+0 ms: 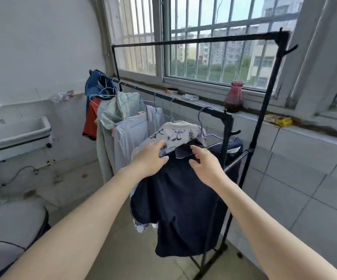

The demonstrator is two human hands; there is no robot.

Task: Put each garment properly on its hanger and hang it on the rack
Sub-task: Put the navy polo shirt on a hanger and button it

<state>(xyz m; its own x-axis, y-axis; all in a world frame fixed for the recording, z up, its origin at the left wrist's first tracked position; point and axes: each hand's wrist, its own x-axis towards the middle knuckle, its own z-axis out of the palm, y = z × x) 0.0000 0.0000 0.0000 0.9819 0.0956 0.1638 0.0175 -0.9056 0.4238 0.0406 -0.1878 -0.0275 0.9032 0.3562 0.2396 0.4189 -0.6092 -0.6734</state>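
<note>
Single head-worn wide-angle view, forward and down, close over the rack [227, 118] by the window [214, 57].

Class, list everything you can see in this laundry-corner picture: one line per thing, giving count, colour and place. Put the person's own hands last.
rack: one, black, before the window
dark garment: one, navy, nearest on the lower rail
patterned garment: one, cream with dark flowers, behind the navy one
pale garments: several, green and lilac, mid rail
blue and red garment: one, far end of rail
jar: one, dark red, windowsill
sink: one, white, left wall
left hand: on the navy garment's shoulder
right hand: on its collar
</note>
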